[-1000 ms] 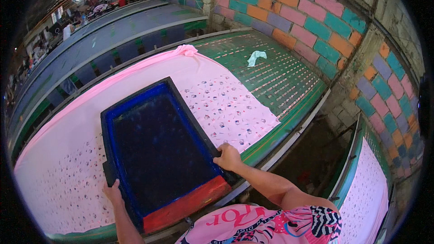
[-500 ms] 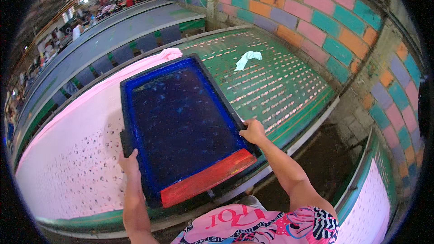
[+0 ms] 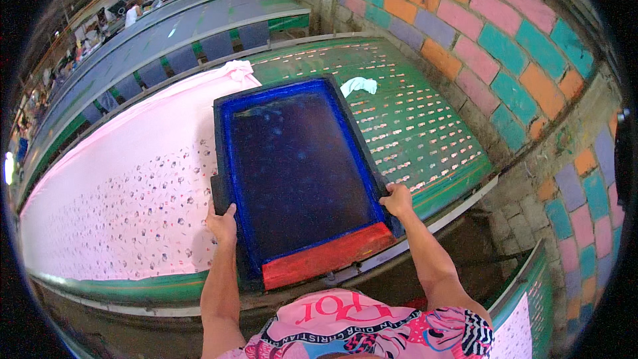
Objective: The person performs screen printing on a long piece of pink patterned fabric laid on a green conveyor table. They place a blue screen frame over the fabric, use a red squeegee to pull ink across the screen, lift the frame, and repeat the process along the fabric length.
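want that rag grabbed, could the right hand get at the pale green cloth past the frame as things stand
Probably not right away. The right hand grips the blue screen frame, and the cloth lies beyond its far corner on the green table. Nothing blocks the way.

One printing screen only: a large flat rectangle, dark blue-black mesh inside a bright blue border and black outer frame, with a red strip along the near end. Held at both long edges, left hand clasping the left edge, right hand gripping the right edge near the red strip. Stretches away beyond the fingertips, lying between the two hands. No packages, labels or signs visible.
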`<state>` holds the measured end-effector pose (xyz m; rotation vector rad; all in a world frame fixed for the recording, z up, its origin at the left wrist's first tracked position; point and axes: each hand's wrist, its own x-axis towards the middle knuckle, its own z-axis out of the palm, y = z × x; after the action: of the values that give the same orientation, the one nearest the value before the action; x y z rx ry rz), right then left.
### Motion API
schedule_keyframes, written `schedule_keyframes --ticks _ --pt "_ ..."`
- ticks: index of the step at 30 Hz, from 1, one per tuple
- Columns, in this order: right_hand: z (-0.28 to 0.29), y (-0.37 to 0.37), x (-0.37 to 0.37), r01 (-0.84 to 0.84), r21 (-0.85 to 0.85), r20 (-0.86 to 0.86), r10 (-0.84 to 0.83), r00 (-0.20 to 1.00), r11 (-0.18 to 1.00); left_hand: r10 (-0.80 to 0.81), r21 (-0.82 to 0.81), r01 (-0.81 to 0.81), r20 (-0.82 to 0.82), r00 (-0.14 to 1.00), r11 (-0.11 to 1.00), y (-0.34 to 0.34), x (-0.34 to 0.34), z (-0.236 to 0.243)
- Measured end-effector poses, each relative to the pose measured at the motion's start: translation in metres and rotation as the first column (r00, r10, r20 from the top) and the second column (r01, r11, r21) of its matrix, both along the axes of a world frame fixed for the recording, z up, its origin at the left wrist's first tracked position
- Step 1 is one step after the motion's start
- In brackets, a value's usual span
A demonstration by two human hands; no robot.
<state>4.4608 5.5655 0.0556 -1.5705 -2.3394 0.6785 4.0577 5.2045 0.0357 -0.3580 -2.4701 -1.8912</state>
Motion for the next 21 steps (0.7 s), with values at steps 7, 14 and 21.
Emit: schedule_keyframes --ticks 7,14,21 --pt "-0.012 0.037 0.042 -0.025 -0.019 -0.009 0.024 1.000 1.000 -0.024 -0.053 0.026 0.047 0.999 0.998 0.031 0.028 -0.009" --pt "-0.013 0.049 0.056 -0.003 -0.006 -0.101 0.002 0.995 1.000 -0.019 0.028 0.016 0.088 0.996 0.999 0.052 0.046 -0.002" --pt "-0.021 0.043 0.073 -0.011 0.035 -0.119 0.015 0.993 0.999 -0.036 -0.014 0.036 0.038 0.999 0.999 0.061 0.044 -0.011"
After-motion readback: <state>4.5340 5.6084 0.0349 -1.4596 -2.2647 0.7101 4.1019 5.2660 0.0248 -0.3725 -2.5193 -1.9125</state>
